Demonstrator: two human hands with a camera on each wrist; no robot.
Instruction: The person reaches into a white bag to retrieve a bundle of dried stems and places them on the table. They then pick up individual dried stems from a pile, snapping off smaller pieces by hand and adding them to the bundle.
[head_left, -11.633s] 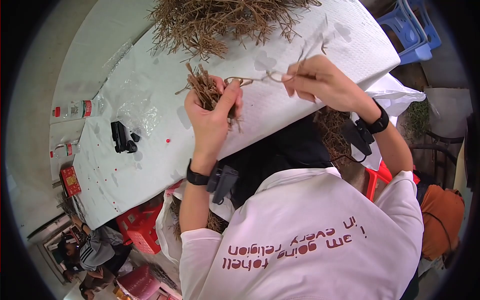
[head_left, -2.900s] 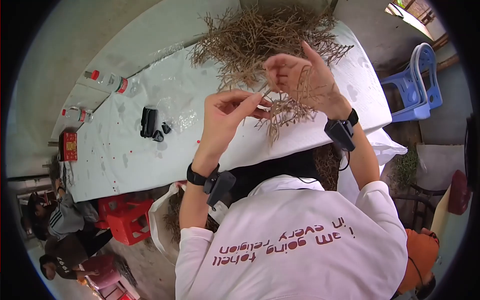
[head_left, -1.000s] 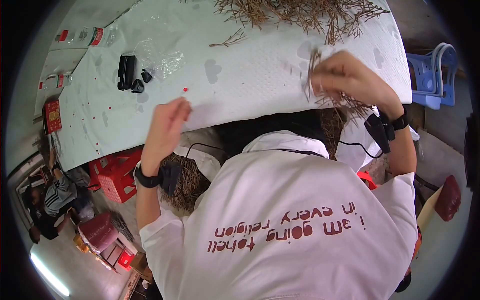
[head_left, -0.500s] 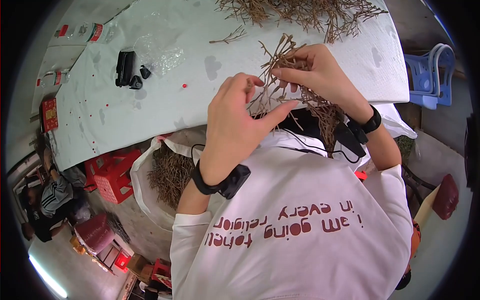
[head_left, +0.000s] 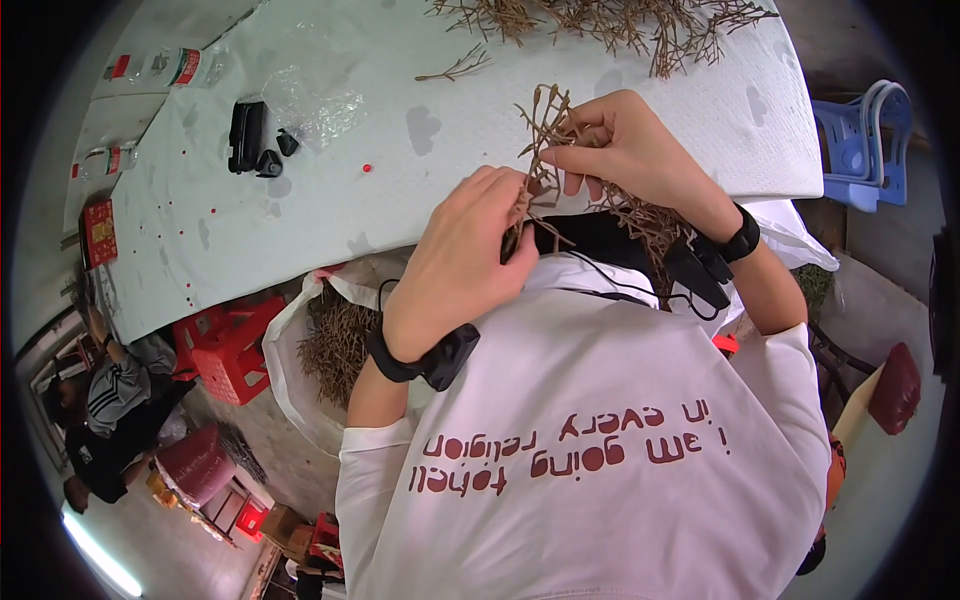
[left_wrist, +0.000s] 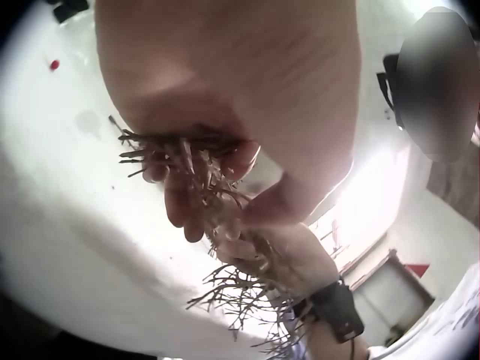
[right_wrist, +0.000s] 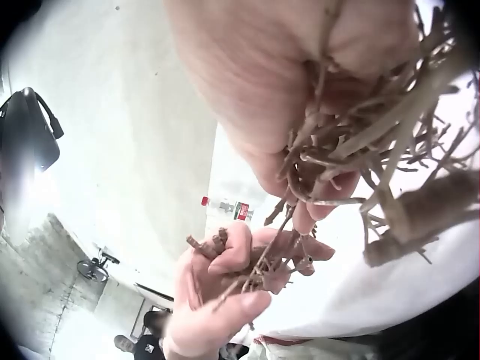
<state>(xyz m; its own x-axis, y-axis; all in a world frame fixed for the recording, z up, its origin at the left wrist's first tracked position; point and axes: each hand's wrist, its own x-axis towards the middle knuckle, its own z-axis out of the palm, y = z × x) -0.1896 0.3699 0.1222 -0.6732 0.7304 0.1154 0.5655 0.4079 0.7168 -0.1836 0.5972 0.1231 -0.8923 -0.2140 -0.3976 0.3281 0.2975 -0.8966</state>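
Dry brown branching twigs (head_left: 545,115) stand up between my two hands, at the front edge of the table. My right hand (head_left: 630,150) pinches a bunch of them between thumb and fingers, and more of the bunch (head_left: 650,230) hangs below that hand. Close beside it, my left hand (head_left: 455,260) curls round some short twig pieces; its fingers partly hide them in the head view. From the right wrist, broken stem ends (right_wrist: 210,244) poke out of the left fist. In the left wrist view the twigs (left_wrist: 187,154) cross under the palm toward the right hand.
A big twig pile (head_left: 600,25) lies across the far side of the white-covered table (head_left: 380,210), with one loose sprig (head_left: 458,67) nearer. A black case (head_left: 247,137), plastic wrap and bottles (head_left: 190,66) are leftward. An open white sack (head_left: 290,375) of twigs stands below left.
The hands were apart a second ago, the right one moving twigs. My left hand has come over to the right hand, and its spread fingers have since curled round twigs.
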